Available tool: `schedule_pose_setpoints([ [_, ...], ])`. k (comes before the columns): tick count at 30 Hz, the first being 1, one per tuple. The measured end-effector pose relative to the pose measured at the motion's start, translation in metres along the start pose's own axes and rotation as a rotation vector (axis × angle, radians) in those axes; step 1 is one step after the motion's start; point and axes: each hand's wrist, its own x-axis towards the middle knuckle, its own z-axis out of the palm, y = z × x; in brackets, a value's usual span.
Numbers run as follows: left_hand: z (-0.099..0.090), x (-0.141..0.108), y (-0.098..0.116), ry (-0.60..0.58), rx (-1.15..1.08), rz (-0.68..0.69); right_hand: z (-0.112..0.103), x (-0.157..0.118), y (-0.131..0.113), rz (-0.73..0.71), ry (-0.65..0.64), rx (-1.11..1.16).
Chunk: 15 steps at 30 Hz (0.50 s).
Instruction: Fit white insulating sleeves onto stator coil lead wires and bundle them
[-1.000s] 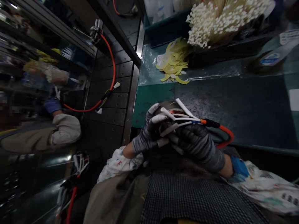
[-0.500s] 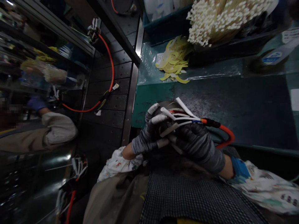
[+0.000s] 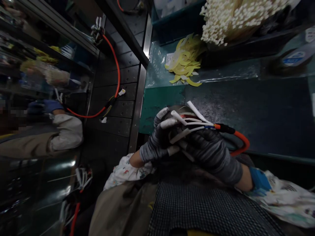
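Note:
Both of my hands wear grey striped gloves. My left hand [image 3: 156, 142], with white tape on its fingertips, curls around the left side of a dark round part [image 3: 176, 110]. On the other side, my right hand [image 3: 213, 157] is wrapped against the same part, below its wires; its fingertips are partly hidden. White-sleeved wires [image 3: 197, 112] fan out over the part, with red and blue ones among them. They run together into a thick orange cable [image 3: 243, 139] with a black band, which bends down behind my right wrist. Much of the round part is covered by my hands.
Yellow curved strips [image 3: 185, 64] lie on clear plastic at the back of the green bench mat [image 3: 161, 101]. Behind are a bundle of white-tipped wires [image 3: 221, 23] and a bottle [image 3: 295, 59]. Leftward, an orange cable [image 3: 117, 68] lies on a dark slatted conveyor [image 3: 120, 113]; a co-worker's sleeve [image 3: 66, 132] is beyond.
My hands keep their hold on the round part and barely move. The view shifts slightly. At far left, the co-worker's gloved hands have moved, and more of them shows.

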Motion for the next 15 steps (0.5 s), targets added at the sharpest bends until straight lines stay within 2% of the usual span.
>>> schedule_pose_setpoints([
  [5, 0.0020, 0.0029, -0.0008, 0.009, 0.019, 0.050, -0.0116, 0.0115, -0.0045, -0.038, 0.015, -0.014],
  [9, 0.0040, 0.0024, 0.0008, 0.016, -0.004, 0.042, -0.0081, 0.0113, -0.0062, -0.053, -0.044, -0.102],
  [15, 0.0047, -0.0012, -0.0020, 0.053, -0.025, -0.005, -0.0038, 0.0087, -0.0018, -0.132, 0.061, -0.169],
])
